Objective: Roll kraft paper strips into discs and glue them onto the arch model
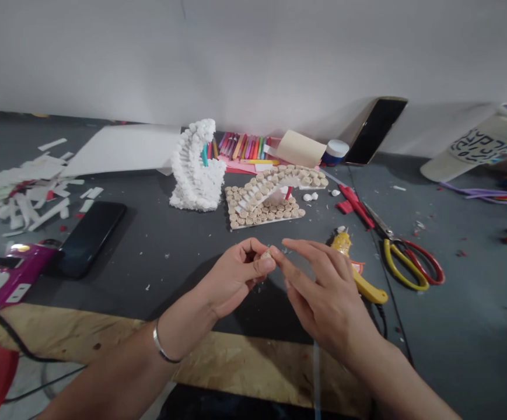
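A small beige paper roll (266, 255) is pinched between the thumb and fingers of my left hand (240, 271), above the dark tabletop. My right hand (323, 286) has its fingers stretched out, and one fingertip touches or nearly touches the roll; its thumb is partly hidden. Just beyond both hands stands a model (267, 218) with a curved arch, its base and arch covered in similar beige rolls. To its left is a white model (197, 181) with a curled top and crumbly surface. A yellow glue gun (369, 287) lies beside my right hand, partly covered by it.
Scissors (404, 256) lie at right, near a slanted tumbler (472, 143) and a leaning phone (378, 129). Coloured sticks (247, 147) and a cardboard tube (301, 149) sit behind. At left are white strips (30, 201), another phone (92, 236) and a purple power strip (14, 274).
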Available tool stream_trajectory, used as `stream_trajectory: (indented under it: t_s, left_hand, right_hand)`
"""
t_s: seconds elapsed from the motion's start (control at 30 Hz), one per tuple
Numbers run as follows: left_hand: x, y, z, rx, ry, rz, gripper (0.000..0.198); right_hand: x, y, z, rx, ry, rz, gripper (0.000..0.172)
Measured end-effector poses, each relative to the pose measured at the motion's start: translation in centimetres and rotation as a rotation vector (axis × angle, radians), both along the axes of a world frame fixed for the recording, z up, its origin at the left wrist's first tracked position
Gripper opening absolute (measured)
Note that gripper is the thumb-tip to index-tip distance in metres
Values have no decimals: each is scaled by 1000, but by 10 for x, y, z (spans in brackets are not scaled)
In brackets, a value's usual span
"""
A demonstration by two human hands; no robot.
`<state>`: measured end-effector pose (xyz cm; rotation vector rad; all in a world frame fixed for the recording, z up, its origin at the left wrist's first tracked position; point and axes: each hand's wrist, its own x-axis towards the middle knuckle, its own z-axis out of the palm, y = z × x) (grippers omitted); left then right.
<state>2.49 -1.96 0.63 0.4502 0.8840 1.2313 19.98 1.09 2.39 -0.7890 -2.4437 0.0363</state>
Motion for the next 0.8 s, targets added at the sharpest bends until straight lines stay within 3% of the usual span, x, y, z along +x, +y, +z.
stream_trajectory:
  t_s: [0.33, 0.8]
  left_hand:
    - [4, 2, 4, -16, 38, 45, 45]
    - [5, 1, 6, -16, 69, 57, 44]
  right_hand:
    - [-3, -2, -1, 103, -13, -27, 35]
    - [2, 0, -4, 75, -20, -17, 31]
